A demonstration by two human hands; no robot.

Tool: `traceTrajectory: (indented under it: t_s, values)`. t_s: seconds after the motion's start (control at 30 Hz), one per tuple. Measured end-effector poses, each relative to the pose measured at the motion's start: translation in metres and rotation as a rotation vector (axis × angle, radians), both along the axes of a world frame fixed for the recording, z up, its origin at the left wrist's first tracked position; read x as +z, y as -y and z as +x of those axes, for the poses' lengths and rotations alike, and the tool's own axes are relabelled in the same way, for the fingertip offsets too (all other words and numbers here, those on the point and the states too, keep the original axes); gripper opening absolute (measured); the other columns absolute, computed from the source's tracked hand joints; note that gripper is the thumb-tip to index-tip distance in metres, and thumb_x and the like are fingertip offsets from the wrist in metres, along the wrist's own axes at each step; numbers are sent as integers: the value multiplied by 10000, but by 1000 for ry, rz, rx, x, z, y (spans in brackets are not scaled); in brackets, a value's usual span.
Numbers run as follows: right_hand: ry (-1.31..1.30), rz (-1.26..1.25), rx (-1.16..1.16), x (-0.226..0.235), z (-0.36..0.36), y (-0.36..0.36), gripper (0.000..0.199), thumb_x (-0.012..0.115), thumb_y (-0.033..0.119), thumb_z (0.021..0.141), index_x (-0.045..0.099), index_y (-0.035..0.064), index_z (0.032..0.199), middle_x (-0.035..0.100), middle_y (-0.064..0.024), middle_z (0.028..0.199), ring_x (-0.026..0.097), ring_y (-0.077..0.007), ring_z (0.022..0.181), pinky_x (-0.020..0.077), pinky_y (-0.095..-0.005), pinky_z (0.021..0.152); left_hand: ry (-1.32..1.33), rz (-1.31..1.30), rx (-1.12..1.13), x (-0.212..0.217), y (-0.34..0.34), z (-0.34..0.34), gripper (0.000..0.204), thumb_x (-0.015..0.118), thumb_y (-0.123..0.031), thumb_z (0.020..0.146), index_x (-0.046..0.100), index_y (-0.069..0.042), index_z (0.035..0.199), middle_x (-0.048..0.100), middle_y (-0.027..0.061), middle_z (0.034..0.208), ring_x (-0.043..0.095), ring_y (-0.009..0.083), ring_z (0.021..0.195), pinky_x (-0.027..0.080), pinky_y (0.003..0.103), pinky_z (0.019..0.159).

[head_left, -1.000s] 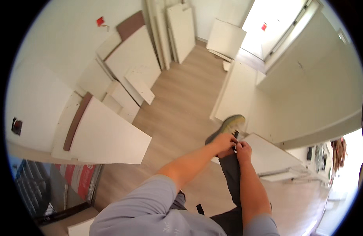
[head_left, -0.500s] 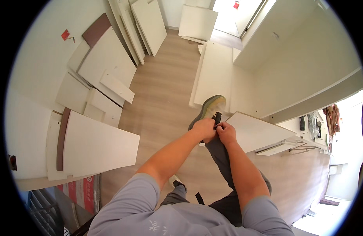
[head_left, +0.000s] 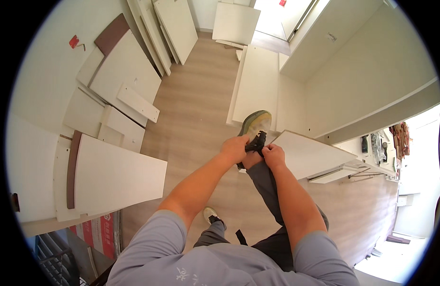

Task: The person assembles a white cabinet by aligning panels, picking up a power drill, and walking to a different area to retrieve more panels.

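Note:
My raised right foot wears a shoe [head_left: 256, 125] in pale yellow and grey, with black laces [head_left: 258, 142] at its ankle opening. My left hand [head_left: 235, 148] is closed at the left side of the laces, its fingers against the shoe's opening. On the right, my right hand [head_left: 273, 155] pinches at the end of the black laces, just above the dark trouser leg [head_left: 263, 183]. The fingertips of both hands are partly hidden. My other shoe [head_left: 210, 214], light with dark laces, stands on the wood-look floor [head_left: 189, 109].
White panels [head_left: 122, 167] lean along the left wall, and more boards [head_left: 177, 28] stand farther back. A white cabinet carcass [head_left: 363, 66] rises at the right. Beside my foot lies a white board [head_left: 308, 155]. Hand tools [head_left: 365, 144] rest on a surface at the far right.
My hands have drawn apart, the left one moving left, so more of the black laces and ankle shows. The view has shifted slightly.

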State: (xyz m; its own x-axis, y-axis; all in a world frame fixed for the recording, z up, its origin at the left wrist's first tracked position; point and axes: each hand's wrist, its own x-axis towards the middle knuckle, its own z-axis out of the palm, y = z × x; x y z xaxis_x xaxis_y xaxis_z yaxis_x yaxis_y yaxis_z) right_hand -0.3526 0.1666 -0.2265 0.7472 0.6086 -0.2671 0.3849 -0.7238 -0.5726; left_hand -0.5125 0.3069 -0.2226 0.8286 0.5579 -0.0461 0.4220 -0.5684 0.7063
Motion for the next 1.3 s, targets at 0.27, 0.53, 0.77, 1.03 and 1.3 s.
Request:
traceTrajectory:
  t_s: [0.27,0.53,0.77,1.03,1.3]
  values:
    - [-174,113,-13,-12,7,8,363,625,330,870,761,9,971,756,-205,944,719,-363,916,547,-447,852,-40,-17,50,-2,-1,-18,249,663,-102,839,643,-102,1087,713,174,1006,664,386,1012,528,490,864]
    - [-247,-410,332,-37,-1,43,715,494,612,1004,715,-58,1119,688,-316,1151,630,-460,1160,467,-498,1017,-660,-208,-169,-220,85,-342,375,637,-226,844,685,-26,1158,663,272,1222,627,419,1169,492,516,1004]
    - [-363,-396,593,-102,-144,96,468,710,410,911,718,56,1218,731,-197,1173,691,-360,1117,535,-444,979,-980,-547,-327,-192,268,-634,338,630,-386,925,743,-70,970,718,183,1026,666,390,1008,526,541,868]
    - [-466,-299,854,-56,-143,48,388,709,363,924,727,96,1204,751,-152,1132,715,-310,1071,556,-415,934,-527,-85,-239,-184,192,-563,322,582,-392,968,722,-115,882,719,152,898,681,385,859,548,529,763]
    - [-319,-201,1045,-36,-83,-136,326,727,320,900,737,90,1130,746,-167,1056,714,-354,986,560,-423,861,-47,-562,697,-11,-72,-340,308,688,-276,969,685,-55,1184,730,87,1011,685,188,920,552,344,862]
